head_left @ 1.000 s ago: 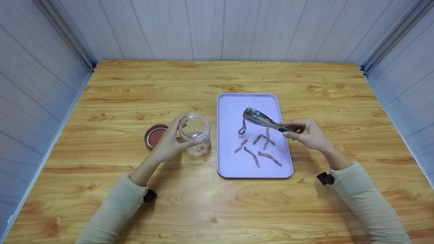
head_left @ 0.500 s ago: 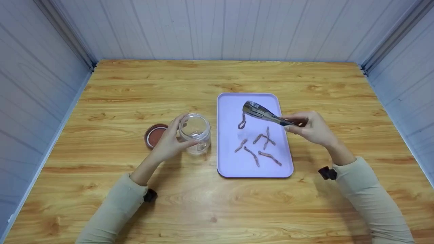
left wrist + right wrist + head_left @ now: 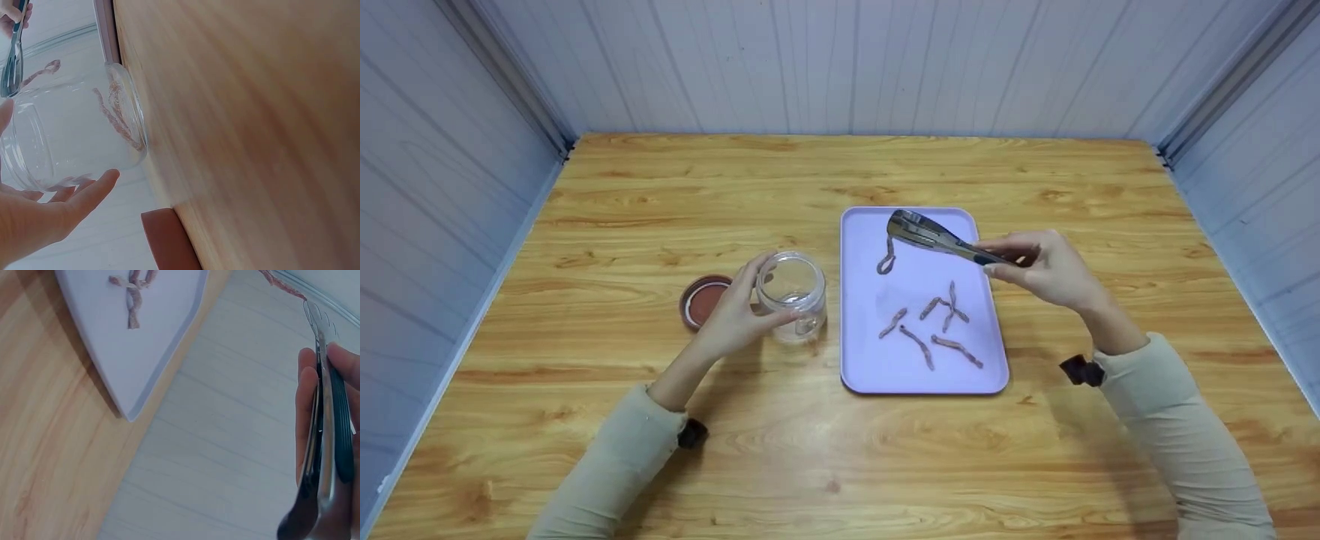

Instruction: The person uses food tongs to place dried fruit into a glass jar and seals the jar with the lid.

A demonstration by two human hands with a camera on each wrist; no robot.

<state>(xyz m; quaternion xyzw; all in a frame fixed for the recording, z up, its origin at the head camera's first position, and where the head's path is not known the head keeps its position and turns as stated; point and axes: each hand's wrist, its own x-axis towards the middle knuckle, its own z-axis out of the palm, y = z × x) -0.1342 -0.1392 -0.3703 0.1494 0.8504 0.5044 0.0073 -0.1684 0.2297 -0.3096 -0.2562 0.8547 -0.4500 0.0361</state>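
Observation:
My left hand [image 3: 731,322] holds a clear, open jar [image 3: 808,324] upright on the table, its thumb and fingers round the sides. Brown strips [image 3: 115,115] show through the jar's wall near its base in the left wrist view. My right hand [image 3: 1046,271] grips metal tongs [image 3: 930,234] with dark handle pads, above the tray. A thin brown strip, looped at its lower end [image 3: 886,262], dangles from the tongs' tips. Several more brown twisted strips [image 3: 916,346] lie on the lilac tray [image 3: 862,375], two of them crossed.
A reddish-brown lid [image 3: 705,300] lies on the wooden table [image 3: 780,465], just left of the jar and partly behind my left hand. The tray sits right of the jar. Pale panelled walls [image 3: 840,67] bound the table at the back and sides.
My right hand has lifted the tongs and the dangling strip up and away from the lying strips, lately drifting a little left. The left hand and jar have stayed still.

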